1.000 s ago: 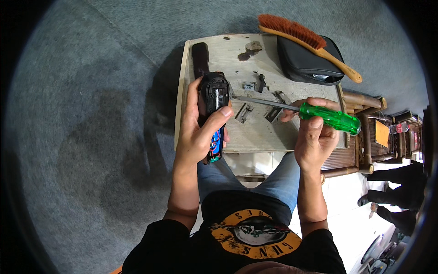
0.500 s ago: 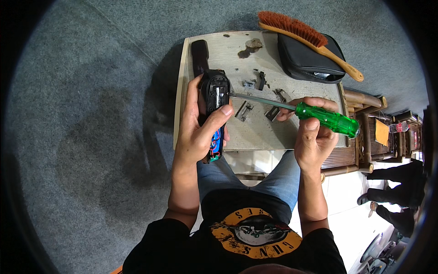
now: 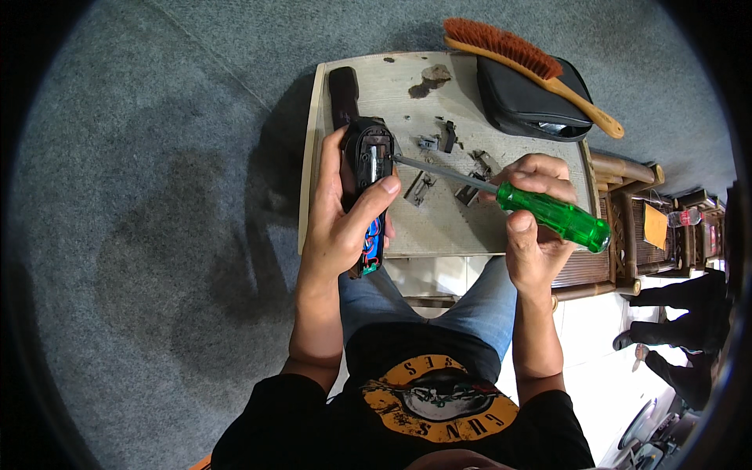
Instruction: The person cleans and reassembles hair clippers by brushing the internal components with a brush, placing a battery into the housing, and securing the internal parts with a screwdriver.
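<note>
Two hands engaged | left hand (image 3: 338, 227) clasps opened device (image 3: 368, 184), unchanged | right hand (image 3: 536, 227) fingers wrap green screwdriver (image 3: 552, 215) | tip seemingly seated, position steady.

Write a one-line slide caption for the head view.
Left hand grips an opened black device while the right hand drives a green-handled screwdriver into it over a small table.

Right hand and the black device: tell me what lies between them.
In the head view, the screwdriver's metal shaft spans from the right hand to the black device, above small metal parts on the table.
</note>
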The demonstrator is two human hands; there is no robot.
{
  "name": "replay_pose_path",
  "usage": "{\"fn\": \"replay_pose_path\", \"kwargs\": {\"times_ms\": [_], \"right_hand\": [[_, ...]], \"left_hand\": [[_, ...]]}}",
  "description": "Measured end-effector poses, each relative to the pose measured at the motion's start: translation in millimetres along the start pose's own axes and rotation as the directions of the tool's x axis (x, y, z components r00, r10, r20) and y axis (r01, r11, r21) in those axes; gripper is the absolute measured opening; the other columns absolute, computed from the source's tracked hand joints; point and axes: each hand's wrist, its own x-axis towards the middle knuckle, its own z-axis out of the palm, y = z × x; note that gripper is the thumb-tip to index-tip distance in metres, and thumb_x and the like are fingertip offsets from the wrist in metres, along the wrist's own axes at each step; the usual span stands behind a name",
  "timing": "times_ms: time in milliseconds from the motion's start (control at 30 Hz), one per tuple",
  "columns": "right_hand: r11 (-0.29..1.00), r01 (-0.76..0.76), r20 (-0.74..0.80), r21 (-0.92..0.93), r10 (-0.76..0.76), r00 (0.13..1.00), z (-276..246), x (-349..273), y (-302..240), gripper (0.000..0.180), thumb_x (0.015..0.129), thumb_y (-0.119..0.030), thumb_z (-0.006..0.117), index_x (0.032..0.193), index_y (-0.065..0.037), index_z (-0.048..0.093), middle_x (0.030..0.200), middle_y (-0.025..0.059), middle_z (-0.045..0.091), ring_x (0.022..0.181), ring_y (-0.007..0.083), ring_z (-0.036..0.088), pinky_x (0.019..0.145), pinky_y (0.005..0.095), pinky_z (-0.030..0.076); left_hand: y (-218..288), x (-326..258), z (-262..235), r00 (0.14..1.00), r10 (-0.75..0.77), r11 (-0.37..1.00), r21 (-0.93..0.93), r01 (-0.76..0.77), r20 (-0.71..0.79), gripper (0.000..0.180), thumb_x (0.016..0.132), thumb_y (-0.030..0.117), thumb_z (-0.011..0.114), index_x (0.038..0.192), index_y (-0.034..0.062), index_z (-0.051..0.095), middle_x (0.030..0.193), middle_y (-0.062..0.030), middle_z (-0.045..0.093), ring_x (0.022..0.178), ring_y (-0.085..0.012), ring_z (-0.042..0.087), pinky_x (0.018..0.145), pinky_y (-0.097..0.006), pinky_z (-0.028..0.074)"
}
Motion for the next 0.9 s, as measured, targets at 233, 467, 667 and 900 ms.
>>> {"fn": "replay_pose_path", "kwargs": {"times_ms": [233,467,667,900], "right_hand": [[0.995,0.049,-0.043,-0.089,-0.053,0.998,10,0,-7,0.07,0.098,-0.009,0.084,0.149,-0.006,0.036,0.112,0.0237,0.077,0.107,0.0307,0.076,0.094,0.039,0.061],[0.988,0.143,-0.113,-0.061,-0.149,0.982,14,2,-2,0.085,0.101,-0.018,0.081,0.153,-0.02,0.014,0.121,0.0301,0.073,0.109,0.0384,0.078,0.092,0.0449,0.066],[0.977,0.185,-0.191,0.105,-0.163,0.968,17,-1,11,0.072,0.107,-0.039,0.071,0.153,-0.016,0.02,0.133,0.0299,0.058,0.104,0.038,0.076,0.08,0.0453,0.068],[0.994,0.11,-0.236,-0.022,-0.112,0.965,6,-5,4,0.085,0.099,-0.02,0.085,0.157,-0.01,0.025,0.114,0.0176,0.067,0.096,0.0253,0.072,0.089,0.0443,0.064]], "left_hand": [[1,-1,0,1.0,-0.006,0.999,0.043,0.006,0.013,0.058,0.1,0.011,0.073,0.149,0.002,0.044,0.097,-0.0067,0.064,0.056,-0.0096,0.06,0.047,-0.025,0.05],[4,-1,1,0.999,-0.017,0.997,0.079,0.014,0.035,0.058,0.1,0.01,0.073,0.15,0.0019,0.043,0.097,-0.0063,0.064,0.057,-0.0085,0.059,0.047,-0.025,0.049],[4,0,1,0.999,-0.018,0.997,0.077,0.014,0.044,0.059,0.1,0.01,0.073,0.151,0.0023,0.043,0.096,-0.0059,0.064,0.057,-0.0089,0.059,0.047,-0.025,0.049],[2,-1,0,0.999,-0.012,0.997,0.073,0.008,0.045,0.059,0.1,0.009,0.072,0.151,0.0025,0.043,0.096,-0.0062,0.064,0.057,-0.0096,0.06,0.047,-0.026,0.049]]}}
